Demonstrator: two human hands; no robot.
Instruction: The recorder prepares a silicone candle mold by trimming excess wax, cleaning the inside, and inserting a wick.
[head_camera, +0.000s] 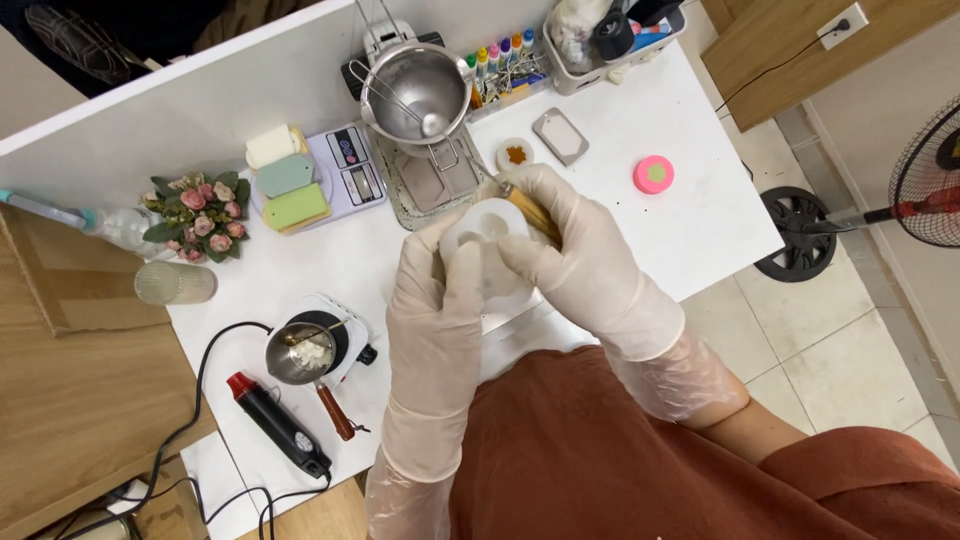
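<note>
Both hands wear thin translucent gloves and meet over one thing — a round white silicone mould (487, 232) held above the white table (700, 220). The left hand (432, 285) cups the mould from its near-left side, fingers curled up around the rim, so it is closed on the mould. The right hand (570, 245) comes over the mould's right edge, fingers wrapped tight about a wooden-handled tool (530, 212) whose shaft runs up and left across the mould; the tool's tip is hidden, and whether it touches the mould's inside cannot be told.

Just beyond the held mould lies a grey mat (425, 190), and above that stands a steel pouring pot (415, 92). A little past the right hand's knuckles sit a small dish of orange powder (515, 154) and a grey rectangular mould (561, 135); farther right of the grip is a pink round soap with a green centre (653, 174). Well to the left of the left hand a digital scale (345, 170) carries green and cream soap bars (285, 185), with a small bouquet of pink roses (197, 212) beside it. Nearer the person, left of the left forearm, a small steel pan with white lumps (300, 352) rests on a white hotplate — and a black heat gun (280, 425) lies just below it.
</note>
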